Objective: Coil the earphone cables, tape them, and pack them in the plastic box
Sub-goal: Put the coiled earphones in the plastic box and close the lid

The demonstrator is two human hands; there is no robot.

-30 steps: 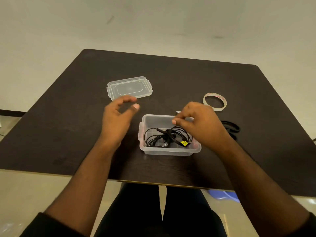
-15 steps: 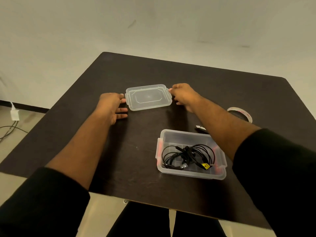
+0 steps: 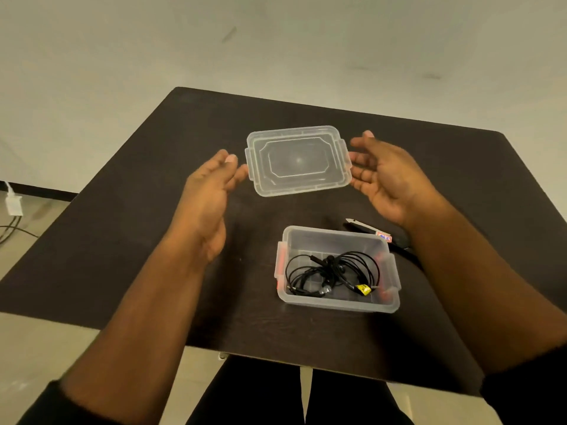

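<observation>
The clear plastic box (image 3: 340,304) stands open on the dark table (image 3: 147,228), near its front edge. Inside lies a coil of black earphone cable (image 3: 333,271) with a yellow tag. The clear lid (image 3: 297,161) is raised above the table's middle, tilted toward me. My left hand (image 3: 208,194) touches the lid's left end with its fingertips. My right hand (image 3: 386,176), palm turned inward, presses its fingertips on the right end. The lid is held between the two hands.
A small cutter with a white blade (image 3: 368,230) lies just behind the box, partly under my right forearm. A white charger and cables (image 3: 12,204) sit on the floor at the left. My legs show below the table's front edge.
Both hands went from the box to the lid lying at the back of the table. The lid is now off the table between my fingertips, nearer to me and tilted.
</observation>
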